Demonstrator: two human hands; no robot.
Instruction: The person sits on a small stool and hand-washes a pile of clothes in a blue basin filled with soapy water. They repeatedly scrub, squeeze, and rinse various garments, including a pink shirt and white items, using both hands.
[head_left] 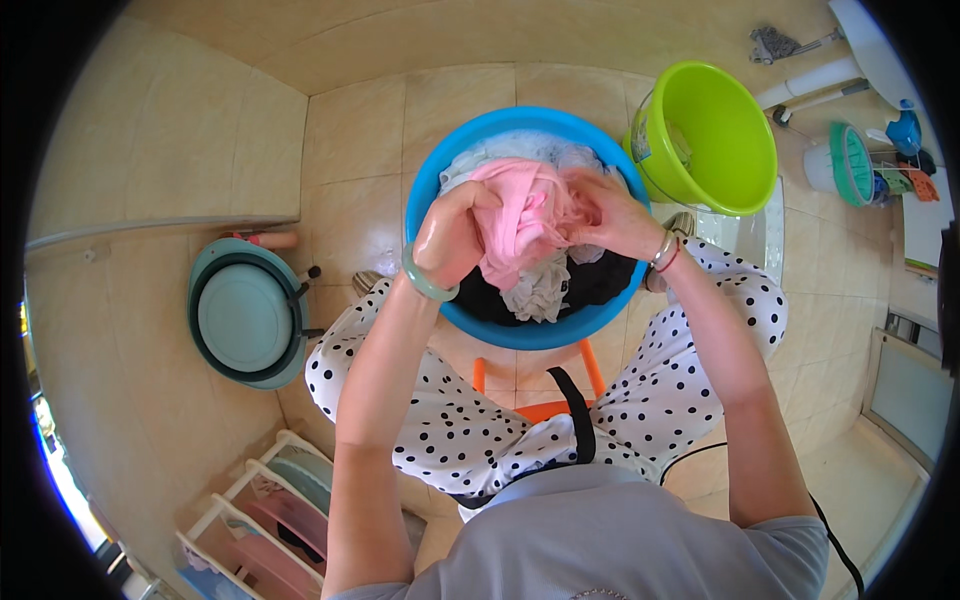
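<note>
Both my hands grip a bunched, wet-looking pink garment [515,220] above a round blue basin [480,332]. My left hand [450,232], with a pale green bangle at the wrist, is closed on the garment's left side. On the other side my right hand [615,218] has its fingers curled into the pink cloth; a silver bracelet and a red cord circle that wrist. Under the garment, white and grey clothes [538,290] and black cloth [600,283] fill the basin. White suds or pale wet cloth [530,145] show at its far side.
A lime green bucket [735,140] stands right of the basin, close to its rim. Left, a grey-green folding basin [245,318] leans by the wall. A white rack [240,520] with pink basins is at lower left. Part of an orange stool [545,410] shows beneath me.
</note>
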